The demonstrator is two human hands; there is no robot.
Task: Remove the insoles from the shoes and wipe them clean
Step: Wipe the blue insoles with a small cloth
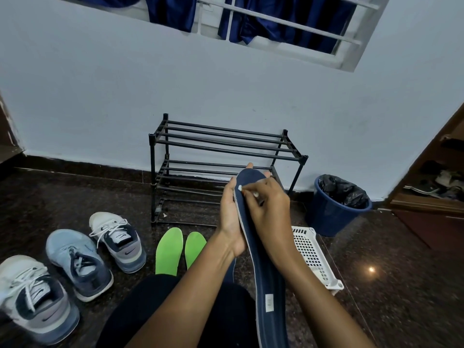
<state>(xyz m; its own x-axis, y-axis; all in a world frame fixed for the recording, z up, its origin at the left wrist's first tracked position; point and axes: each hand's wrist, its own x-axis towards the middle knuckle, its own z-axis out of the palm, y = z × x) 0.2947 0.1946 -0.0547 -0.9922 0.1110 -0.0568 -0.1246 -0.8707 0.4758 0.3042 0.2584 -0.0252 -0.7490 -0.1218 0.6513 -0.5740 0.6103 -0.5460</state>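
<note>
The left hand [229,217] grips the navy insole [266,277] from behind; the right hand [271,207], fingers [261,187] curled, pinches a small white piece [239,188] (what exactly, I cannot tell) against its top.

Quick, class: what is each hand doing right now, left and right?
Left hand: holding the long navy-blue foam insole.
Right hand: pinching a small white wiping piece against that insole's toe end.
</note>
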